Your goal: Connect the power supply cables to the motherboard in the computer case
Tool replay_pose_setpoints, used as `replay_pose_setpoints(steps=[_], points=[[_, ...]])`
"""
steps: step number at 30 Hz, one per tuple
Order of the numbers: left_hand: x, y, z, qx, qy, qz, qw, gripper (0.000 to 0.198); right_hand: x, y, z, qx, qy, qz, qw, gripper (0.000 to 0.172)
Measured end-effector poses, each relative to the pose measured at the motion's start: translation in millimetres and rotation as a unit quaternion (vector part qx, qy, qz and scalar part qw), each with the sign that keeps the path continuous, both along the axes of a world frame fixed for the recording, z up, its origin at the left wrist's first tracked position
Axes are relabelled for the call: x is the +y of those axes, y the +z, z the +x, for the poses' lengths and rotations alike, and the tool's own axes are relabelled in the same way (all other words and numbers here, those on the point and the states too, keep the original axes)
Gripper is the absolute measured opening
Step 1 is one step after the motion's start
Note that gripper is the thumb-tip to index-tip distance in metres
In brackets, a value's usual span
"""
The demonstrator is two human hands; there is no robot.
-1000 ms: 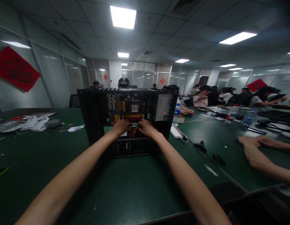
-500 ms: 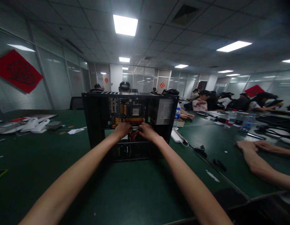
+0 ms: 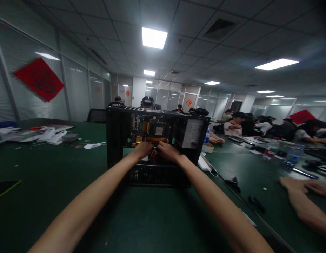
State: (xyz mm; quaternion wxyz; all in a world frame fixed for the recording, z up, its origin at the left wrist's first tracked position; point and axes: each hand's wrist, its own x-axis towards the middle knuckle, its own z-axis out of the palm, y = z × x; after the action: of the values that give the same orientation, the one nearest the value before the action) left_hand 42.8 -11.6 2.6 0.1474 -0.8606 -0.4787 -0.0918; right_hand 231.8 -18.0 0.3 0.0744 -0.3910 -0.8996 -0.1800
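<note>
An open black computer case (image 3: 118, 140) stands on the green table (image 3: 47, 182), its side off and the motherboard (image 3: 149, 128) facing me. Both my arms reach into it. My left hand (image 3: 144, 149) and my right hand (image 3: 166, 151) sit side by side at the motherboard's lower edge, just above a bundle of red and coloured cables (image 3: 153, 157). Their fingers curl inward against the board; what they press or grip is hidden. A grey power supply (image 3: 193, 133) fills the case's upper right corner.
White parts and papers (image 3: 53, 136) lie at the far left. A phone (image 3: 5, 188) rests near the left edge. A white power strip (image 3: 205, 164), a bottle (image 3: 206, 140) and small black items (image 3: 232, 182) lie right of the case. Another person's forearms (image 3: 307, 200) rest at the right; several people sit further back.
My view has swung left and tilted up, so the case sits more to the right and lower. Both hands stay at the same spot on the motherboard's lower edge.
</note>
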Motion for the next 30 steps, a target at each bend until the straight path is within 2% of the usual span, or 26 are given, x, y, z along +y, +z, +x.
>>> replay_pose_setpoints(steps=[8,18,26,30], points=[[0,0.2,-2,-0.009,-0.002,-0.012,1.000,0.029,21,-15.5,1,0.037,0.034,-0.003,0.999,0.024],[-1,-1.7,-8,-0.040,-0.009,-0.013,0.999,0.026,15,-8.9,-5,0.007,-0.008,-0.002,1.000,0.026],[4,-4.7,-6,-0.061,-0.031,-0.010,0.998,0.029,23,-12.3,-3,-0.014,0.003,0.011,1.000,0.028],[6,-5.7,-4,-0.063,-0.028,-0.014,0.998,0.029,21,-14.5,-3,0.016,-0.012,0.003,1.000,0.028]])
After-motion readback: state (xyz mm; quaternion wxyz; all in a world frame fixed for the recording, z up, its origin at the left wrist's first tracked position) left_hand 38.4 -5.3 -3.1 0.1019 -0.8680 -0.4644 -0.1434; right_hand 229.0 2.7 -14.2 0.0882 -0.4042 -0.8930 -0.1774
